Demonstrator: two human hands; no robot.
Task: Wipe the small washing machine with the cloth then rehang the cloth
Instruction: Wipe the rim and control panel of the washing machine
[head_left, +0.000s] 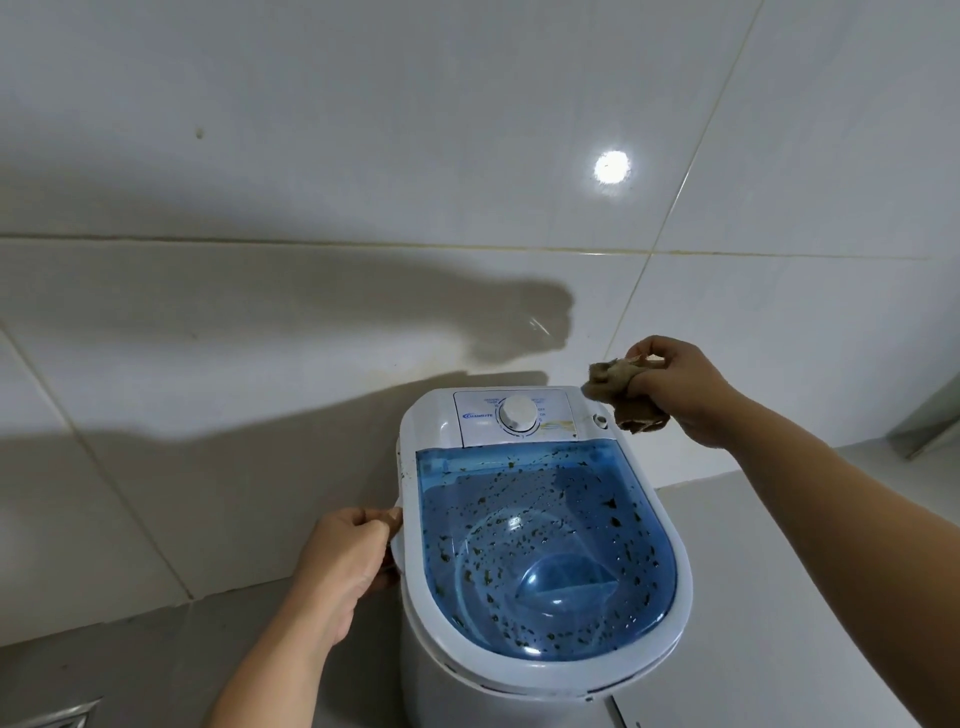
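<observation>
The small washing machine (540, 545) is standing on the pale floor (779, 597), its back close against the white tiled wall (311, 156). Its blue see-through lid (540, 551) is lying shut and is carrying many dark specks and blotches, thickest along the left and lower edges. Behind the lid, the white control panel (514, 418) is showing a round white dial (516, 411) and a yellowish smear to the dial's right. A small round fitting (601, 420) is sitting on the rim just right of the panel.

The cloth (621, 397), brown and crumpled, is hanging above the machine's rear right corner, apart from the lid. The right hand (675, 395) is gripping it, fingers curled tight around the bunched fabric, with a loose fold drooping below the fist toward the rim.

The left hand (348, 556) is pressing against the machine's left side, fingers closed around what is probably a side handle (396, 545), though the fingers are hiding most of it. Both bare forearms are reaching in from the lower edge of the view.

On the wall, the arms and the machine are casting long grey shadows, and a bright light spot (612, 167) is glaring off a tile above. A metal floor drain (57, 714) is peeking in at the lower left corner, and a grey metal edge (930, 415) is showing at the far right.
</observation>
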